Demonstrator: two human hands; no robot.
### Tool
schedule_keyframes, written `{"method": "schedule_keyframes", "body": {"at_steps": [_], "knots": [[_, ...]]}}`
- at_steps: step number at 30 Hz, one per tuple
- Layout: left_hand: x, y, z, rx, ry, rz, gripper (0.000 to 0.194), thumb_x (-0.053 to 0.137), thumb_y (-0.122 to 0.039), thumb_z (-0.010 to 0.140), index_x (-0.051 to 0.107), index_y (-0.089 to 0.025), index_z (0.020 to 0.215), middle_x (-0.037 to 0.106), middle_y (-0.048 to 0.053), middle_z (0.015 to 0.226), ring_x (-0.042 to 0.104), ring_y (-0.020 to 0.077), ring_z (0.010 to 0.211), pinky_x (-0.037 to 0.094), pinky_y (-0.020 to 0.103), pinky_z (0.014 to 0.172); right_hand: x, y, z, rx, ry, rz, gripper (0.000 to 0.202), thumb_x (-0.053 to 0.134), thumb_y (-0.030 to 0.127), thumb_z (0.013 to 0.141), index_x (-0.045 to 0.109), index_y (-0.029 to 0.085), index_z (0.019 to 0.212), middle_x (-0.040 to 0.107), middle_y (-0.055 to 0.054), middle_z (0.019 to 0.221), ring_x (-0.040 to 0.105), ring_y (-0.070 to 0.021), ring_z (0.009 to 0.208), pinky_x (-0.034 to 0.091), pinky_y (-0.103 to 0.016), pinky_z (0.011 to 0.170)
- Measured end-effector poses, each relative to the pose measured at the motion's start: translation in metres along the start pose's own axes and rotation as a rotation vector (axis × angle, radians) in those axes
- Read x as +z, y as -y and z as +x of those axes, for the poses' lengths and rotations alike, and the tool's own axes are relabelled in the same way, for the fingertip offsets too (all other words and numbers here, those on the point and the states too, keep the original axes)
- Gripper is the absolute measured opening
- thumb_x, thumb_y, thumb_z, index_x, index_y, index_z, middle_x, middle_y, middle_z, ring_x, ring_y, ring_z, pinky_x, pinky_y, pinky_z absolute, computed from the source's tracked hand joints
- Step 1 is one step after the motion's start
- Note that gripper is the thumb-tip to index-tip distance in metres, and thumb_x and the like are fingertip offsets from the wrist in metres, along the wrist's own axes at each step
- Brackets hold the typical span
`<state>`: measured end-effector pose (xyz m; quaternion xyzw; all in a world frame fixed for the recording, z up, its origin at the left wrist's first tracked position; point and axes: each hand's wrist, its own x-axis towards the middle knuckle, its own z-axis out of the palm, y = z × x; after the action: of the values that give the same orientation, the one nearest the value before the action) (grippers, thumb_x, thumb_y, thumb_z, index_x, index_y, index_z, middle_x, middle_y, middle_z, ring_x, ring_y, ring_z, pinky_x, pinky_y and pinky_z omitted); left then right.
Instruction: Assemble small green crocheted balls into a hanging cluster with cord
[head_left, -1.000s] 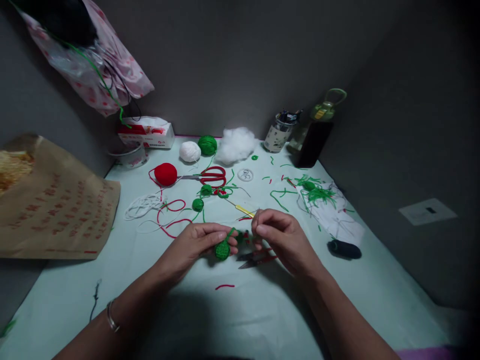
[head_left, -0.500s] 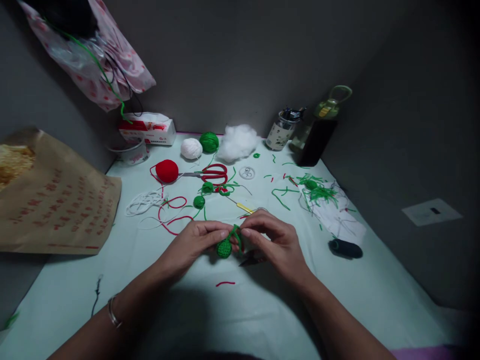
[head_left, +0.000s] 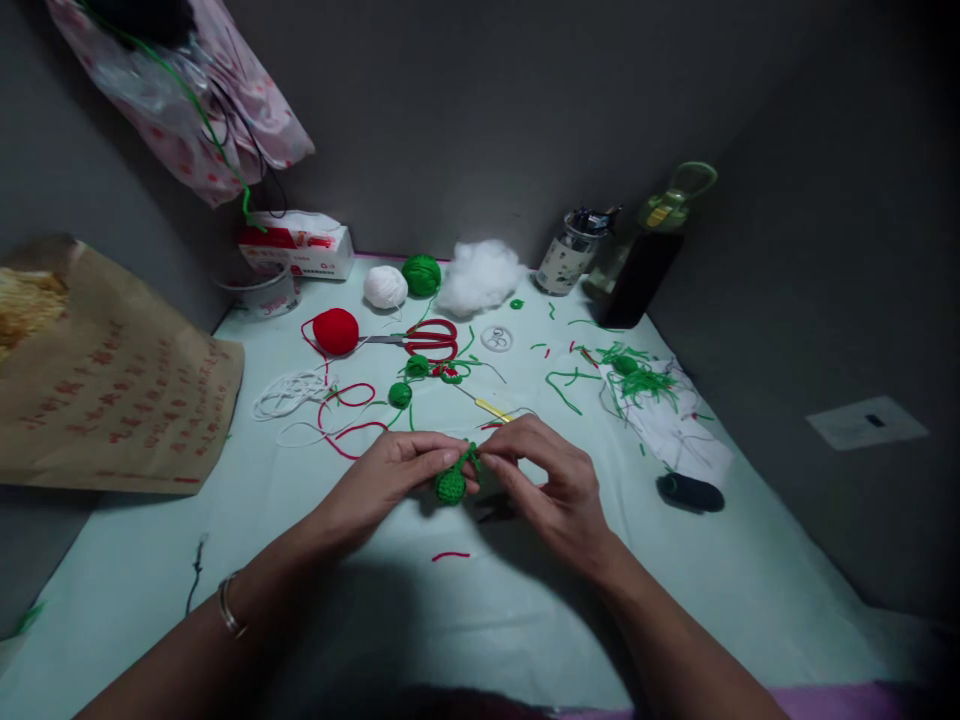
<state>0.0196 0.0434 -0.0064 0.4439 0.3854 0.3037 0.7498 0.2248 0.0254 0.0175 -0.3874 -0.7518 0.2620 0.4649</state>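
Near the table's middle, my left hand (head_left: 409, 467) pinches a small green crocheted piece, whose round ball (head_left: 451, 486) hangs below the fingertips. My right hand (head_left: 541, 480) is closed at the green strand (head_left: 474, 457) on the piece's right side, thumb and forefinger together. A dark pointed object (head_left: 495, 508), hard to make out, shows under my right hand. Just beyond the hands lie a crochet hook with a yellow handle (head_left: 493, 410), small green balls (head_left: 400, 395) and red-handled scissors (head_left: 433, 340).
Red yarn ball (head_left: 336, 331), white yarn ball (head_left: 385, 287), green yarn ball (head_left: 421, 275) and white stuffing (head_left: 481, 277) sit at the back. Paper bag (head_left: 127, 390) stands left; bottle (head_left: 645, 260), pen jar (head_left: 568, 255) and green scraps (head_left: 637, 380) are right.
The green strand beside the ball, a long loop before, now looks shorter and bunched at my right fingertips. The view has shifted slightly, and both hands keep their pinch.
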Motion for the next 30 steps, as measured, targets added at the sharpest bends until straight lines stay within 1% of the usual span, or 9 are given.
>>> {"method": "schedule_keyframes", "body": {"at_steps": [4, 10, 16, 19, 22, 26, 28, 30], "knots": [[0.0017, -0.0021, 0.0007, -0.002, -0.012, -0.017, 0.033, 0.072, -0.041, 0.087, 0.079, -0.018, 0.11, 0.08, 0.009, 0.089, 0.07, 0.0212, 0.086, 0.049, 0.034, 0.084, -0.0005, 0.0008, -0.0002, 0.02, -0.009, -0.007, 0.014, 0.061, 0.012, 0.092, 0.07, 0.022, 0.091, 0.07, -0.005, 0.082, 0.064, -0.018, 0.076, 0.054, -0.035, 0.07], [0.0024, -0.0023, 0.0011, -0.003, -0.011, -0.041, 0.029, 0.073, -0.039, 0.086, 0.078, -0.019, 0.107, 0.079, 0.008, 0.087, 0.07, 0.0201, 0.085, 0.049, 0.033, 0.083, -0.0007, 0.0025, 0.0018, -0.016, -0.002, -0.025, 0.016, 0.059, 0.011, 0.093, 0.069, 0.022, 0.091, 0.069, -0.003, 0.08, 0.063, -0.0169, 0.074, 0.053, -0.034, 0.067], [0.0018, -0.0002, 0.0008, 0.009, 0.004, -0.092, 0.023, 0.074, -0.037, 0.087, 0.075, -0.021, 0.103, 0.078, 0.005, 0.088, 0.071, 0.0184, 0.085, 0.048, 0.032, 0.083, 0.0009, -0.0003, -0.0009, -0.048, 0.003, -0.062, 0.016, 0.059, 0.009, 0.093, 0.069, 0.021, 0.096, 0.069, -0.005, 0.084, 0.063, -0.0167, 0.077, 0.053, -0.033, 0.067], [0.0024, -0.0012, 0.0007, 0.005, -0.002, -0.091, 0.022, 0.073, -0.037, 0.087, 0.074, -0.021, 0.102, 0.078, 0.005, 0.087, 0.071, 0.0184, 0.084, 0.048, 0.032, 0.082, 0.0008, -0.001, -0.002, -0.046, 0.007, -0.054, 0.017, 0.059, 0.009, 0.094, 0.068, 0.022, 0.098, 0.069, -0.005, 0.086, 0.063, -0.0167, 0.078, 0.054, -0.034, 0.069], [0.0023, -0.0016, 0.0009, 0.005, -0.001, -0.103, 0.022, 0.074, -0.036, 0.086, 0.073, -0.02, 0.1, 0.078, 0.005, 0.086, 0.071, 0.0183, 0.083, 0.049, 0.032, 0.082, 0.0001, -0.0017, -0.0031, -0.065, 0.025, -0.073, 0.018, 0.057, 0.008, 0.095, 0.067, 0.021, 0.102, 0.069, -0.006, 0.089, 0.064, -0.017, 0.081, 0.054, -0.033, 0.071], [0.0019, -0.0005, 0.0015, 0.015, 0.001, -0.164, 0.021, 0.076, -0.036, 0.085, 0.071, -0.019, 0.098, 0.077, 0.004, 0.085, 0.071, 0.016, 0.077, 0.05, 0.031, 0.081, -0.0012, -0.0037, -0.0046, -0.138, 0.093, -0.21, 0.018, 0.051, 0.009, 0.098, 0.065, 0.015, 0.107, 0.069, -0.01, 0.094, 0.065, -0.0185, 0.086, 0.052, -0.031, 0.072], [0.0027, -0.0005, 0.0018, 0.02, -0.026, -0.196, 0.022, 0.078, -0.034, 0.083, 0.07, -0.018, 0.095, 0.077, 0.003, 0.083, 0.071, 0.0149, 0.074, 0.051, 0.03, 0.08, -0.0014, -0.0044, -0.0046, -0.176, 0.109, -0.301, 0.018, 0.049, 0.011, 0.099, 0.066, 0.013, 0.104, 0.067, -0.011, 0.093, 0.064, -0.0182, 0.083, 0.05, -0.03, 0.07], [0.0043, -0.0012, 0.002, 0.018, -0.065, -0.221, 0.022, 0.08, -0.033, 0.081, 0.069, -0.017, 0.092, 0.076, 0.003, 0.081, 0.07, 0.0143, 0.073, 0.052, 0.027, 0.077, -0.0006, -0.0044, -0.0042, -0.202, 0.119, -0.386, 0.02, 0.047, 0.013, 0.1, 0.067, 0.013, 0.097, 0.065, -0.009, 0.086, 0.061, -0.0166, 0.075, 0.047, -0.028, 0.065]]}}
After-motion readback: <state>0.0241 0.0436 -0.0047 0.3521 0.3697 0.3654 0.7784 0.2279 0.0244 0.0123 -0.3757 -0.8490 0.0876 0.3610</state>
